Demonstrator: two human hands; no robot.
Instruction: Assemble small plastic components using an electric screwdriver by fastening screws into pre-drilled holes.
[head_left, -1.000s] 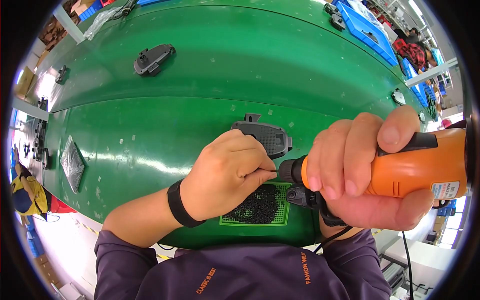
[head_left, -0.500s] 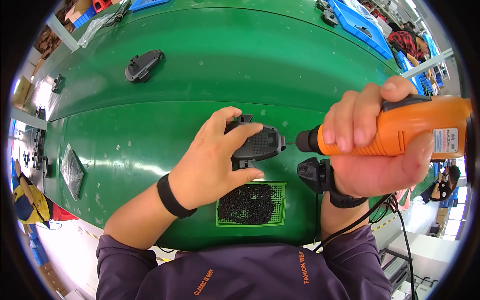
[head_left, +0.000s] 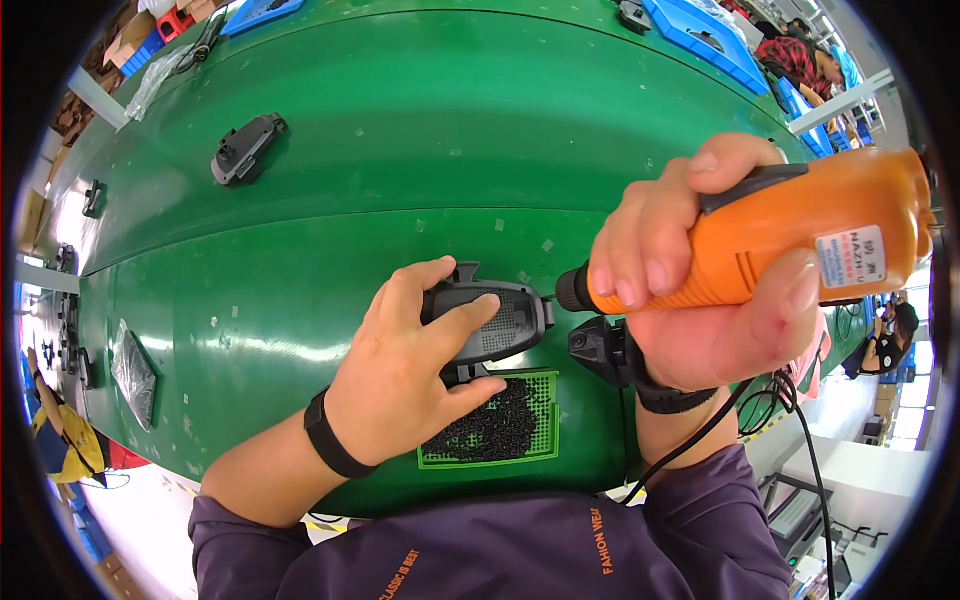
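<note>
My left hand (head_left: 400, 360) grips a black plastic phone-holder-like part (head_left: 510, 318) with a dotted grille, its fingers and thumb spanning both sides. My right hand (head_left: 690, 290) is wrapped round an orange electric screwdriver (head_left: 790, 235), held level and pointing left. The black nose of the screwdriver sits close to the right end of the part; whether the bit touches it I cannot tell. Just below the part lies a green mesh basket (head_left: 545, 415) holding many small black screws (head_left: 497, 425), partly covered by my left hand. A black wrist-mounted device (head_left: 600, 350) shows at my right wrist.
Another black part (head_left: 246, 150) lies far left on the green table (head_left: 400, 130). A clear plastic bag (head_left: 132, 375) rests near the left edge. Blue trays (head_left: 705, 45) stand at the far right. The black cable (head_left: 690, 440) runs past my right forearm. Other people are beyond the table.
The black part has turned slightly in my left hand and shifted a little left and down. The screwdriver has moved left with it, its nose now nearer the part's end.
</note>
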